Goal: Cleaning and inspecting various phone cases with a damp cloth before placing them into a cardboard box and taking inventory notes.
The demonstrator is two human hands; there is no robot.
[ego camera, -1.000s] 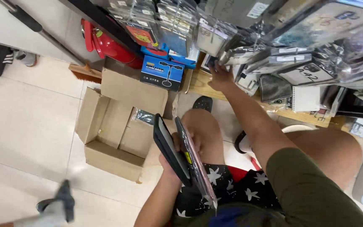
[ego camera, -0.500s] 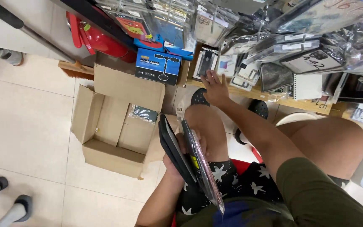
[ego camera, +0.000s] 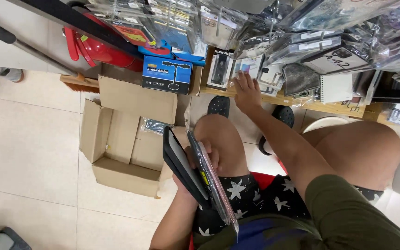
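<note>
Setting: a shop floor of pale tiles (ego camera: 28, 139), seen from above by a seated person in star-print shorts (ego camera: 255, 194); hanging racks of packaged phone accessories (ego camera: 302, 32) fill the far side above a low wooden shelf (ego camera: 302, 99).
Left hand: the left hand (ego camera: 200, 159) is closed around a stack of flat items held on edge beside the left knee, fingers curled over their near face.
Held items: a black tablet case (ego camera: 179, 164) on the left of the stack and a clear-wrapped flat package (ego camera: 214, 185) on the right, touching each other, tilted and running from near the knee down toward the lap.
Right hand: the right hand (ego camera: 247, 90) is stretched far out, palm down with fingers spread, resting on or just over the packages at the shelf's edge; it grips nothing that can be seen.
Nearest to it: a packaged black item in a white card (ego camera: 219, 69) just to its left.
Cardboard box: an open cardboard box (ego camera: 126, 143) sits on the floor left of the knee, flaps spread, with a small shiny packet (ego camera: 153, 126) inside at its far right.
Other things: a blue retail box (ego camera: 167, 74) stands beyond the carton; a red object (ego camera: 100, 48) lies further left; black sandals (ego camera: 219, 105) are on the floor under the shelf.
</note>
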